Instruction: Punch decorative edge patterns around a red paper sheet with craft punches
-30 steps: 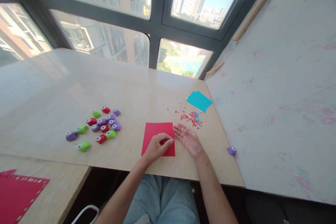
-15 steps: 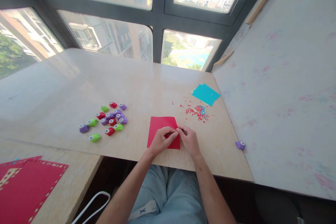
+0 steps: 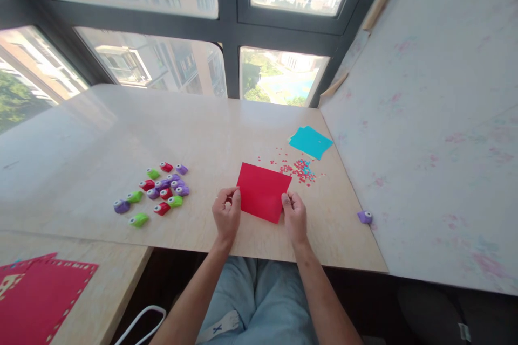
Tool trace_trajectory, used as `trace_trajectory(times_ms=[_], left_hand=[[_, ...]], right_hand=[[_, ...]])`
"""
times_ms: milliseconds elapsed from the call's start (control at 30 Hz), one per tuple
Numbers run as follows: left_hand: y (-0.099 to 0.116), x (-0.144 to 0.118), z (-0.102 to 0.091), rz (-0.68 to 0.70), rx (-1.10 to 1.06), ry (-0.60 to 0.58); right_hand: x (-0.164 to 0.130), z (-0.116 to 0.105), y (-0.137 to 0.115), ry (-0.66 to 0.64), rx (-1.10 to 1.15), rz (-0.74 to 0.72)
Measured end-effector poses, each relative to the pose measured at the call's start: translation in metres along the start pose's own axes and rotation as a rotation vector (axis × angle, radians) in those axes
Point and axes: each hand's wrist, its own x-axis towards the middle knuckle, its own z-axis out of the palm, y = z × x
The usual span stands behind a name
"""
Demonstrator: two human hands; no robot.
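A red paper sheet [image 3: 262, 191] is lifted a little off the wooden table [image 3: 226, 135] and tilted. My left hand [image 3: 226, 214] pinches its near left corner. My right hand [image 3: 294, 214] pinches its near right corner. Both hands are near the table's front edge. A cluster of several small craft punches [image 3: 162, 188] in purple, green and red lies to the left of my left hand.
Red and blue paper bits [image 3: 301, 168] are scattered beyond the sheet, next to turquoise paper sheets [image 3: 310, 142]. A single purple punch [image 3: 365, 216] sits at the right edge by the white board [image 3: 424, 129]. Punched red paper [image 3: 36, 294] lies on a lower table at left.
The red sheet lay flat under my left hand with my right palm open beside it; now both hands hold its near corners, lifted and shifted right.
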Motion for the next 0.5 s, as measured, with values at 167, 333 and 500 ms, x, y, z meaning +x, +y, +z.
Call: trace_trajectory(times_ms=[167,333,500], left_hand=[[-0.004,0.004,0.001,-0.041,-0.034,0.075],[-0.014,0.006,0.004,-0.113,-0.081,0.030],[-0.011,0.006,0.004,-0.154,-0.140,-0.097]], right_hand=[[-0.004,0.002,-0.002,-0.090,-0.012,-0.058],[-0.009,0.004,-0.005,-0.185,-0.053,-0.141],[-0.010,0.003,-0.006,-0.164,-0.014,-0.131]])
